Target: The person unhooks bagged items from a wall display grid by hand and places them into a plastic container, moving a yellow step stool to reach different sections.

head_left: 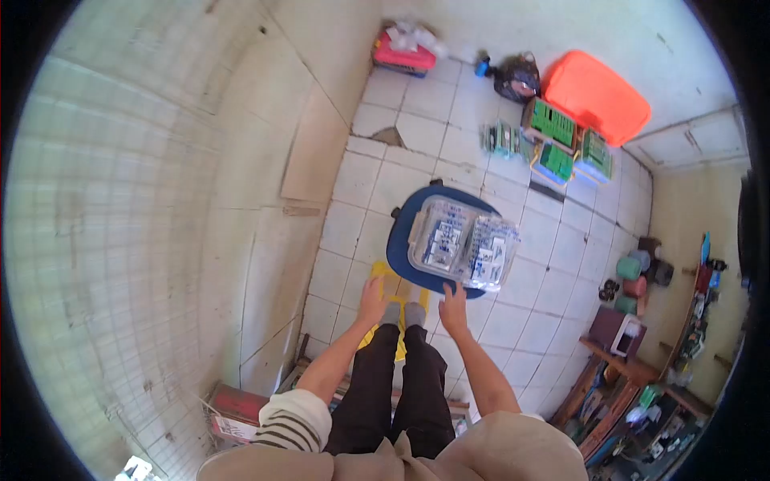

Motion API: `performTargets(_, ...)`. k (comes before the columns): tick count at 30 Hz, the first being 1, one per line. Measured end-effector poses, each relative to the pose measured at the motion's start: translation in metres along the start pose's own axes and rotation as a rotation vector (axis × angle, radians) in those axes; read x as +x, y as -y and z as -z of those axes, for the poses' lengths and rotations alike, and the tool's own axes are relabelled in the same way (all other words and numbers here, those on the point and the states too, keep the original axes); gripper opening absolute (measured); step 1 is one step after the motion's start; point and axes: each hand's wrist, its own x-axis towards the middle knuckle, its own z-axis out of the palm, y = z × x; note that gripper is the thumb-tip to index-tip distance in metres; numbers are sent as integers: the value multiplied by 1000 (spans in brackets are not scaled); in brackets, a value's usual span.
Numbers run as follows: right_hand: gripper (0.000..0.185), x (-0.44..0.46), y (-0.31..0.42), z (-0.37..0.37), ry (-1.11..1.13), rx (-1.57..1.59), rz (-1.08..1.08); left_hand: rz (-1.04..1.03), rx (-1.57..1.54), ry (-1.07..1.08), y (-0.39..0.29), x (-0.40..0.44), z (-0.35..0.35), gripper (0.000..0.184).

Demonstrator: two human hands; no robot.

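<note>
A clear plastic container [463, 271] holding blue-and-white packets [441, 243] rests on a blue rounded seat-like surface [403, 250], with black caster-like parts at its far left edge. My right hand [453, 309] is at the near edge of the blue surface, fingers stretched toward it; I cannot tell whether they touch. To the left, my left hand [372, 301] hangs beside a yellow object [380, 271] near my feet, fingers apart. Neither hand appears to hold anything. My grey-socked feet [415, 313] stand between my hands, over the yellow object.
Green-topped boxes [553, 122] and an orange tub or lid [597, 92] stand at the back right. A red-pink case [403, 53] and a black bag [517, 78] are by the far wall. Cluttered wooden shelves [618, 365] line the right side; a wall runs along the left.
</note>
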Motion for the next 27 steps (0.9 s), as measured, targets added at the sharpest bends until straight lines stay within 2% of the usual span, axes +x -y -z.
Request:
performTargets(1,41,-15,5,6,-14,-5,53,67,47,-15,10,-22,15,47)
performTargets(3,41,-41,-3,2,88,-37,15,99,56,-78,37,-64,42,46)
performTargets(4,39,-54,4,12,138,8,-39,183,186,-80,48,-86,52,48)
performTargets(5,37,-67,3,14,165,41,-47,285,138,-71,56,-107,65,50)
performTargets(6,36,-81,10,29,168,9,35,239,197,-120,79,-130,67,49)
performTargets(7,36,-95,8,35,155,6,101,326,209,-71,88,-147,74,46)
performTargets(9,33,-125,-10,34,81,114,111,294,238,23,70,-179,98,44)
performTargets(10,31,-138,-13,45,98,63,110,242,279,71,63,-187,104,44)
performTargets(12,28,-165,-18,75,114,199,-46,294,211,166,39,-194,114,40)
performTargets(14,29,-194,-34,90,122,189,-196,296,85,166,18,-190,118,36)
performTargets(16,24,-225,-48,98,48,109,-311,269,74,262,-4,-174,123,35)
performTargets(17,24,-230,-53,103,-9,120,-341,211,94,284,-8,-161,121,35)
performTargets(20,25,-263,-51,105,-164,160,-647,-71,280,433,-26,-120,122,36)
performTargets(22,26,-300,-33,79,-239,218,-880,-160,276,515,-47,-82,120,36)
performTargets(26,24,-349,17,32,-525,412,-1061,-262,298,627,-109,-27,118,35)
performTargets(27,22,-360,32,21,-517,625,-1146,-292,322,674,-119,-18,113,35)
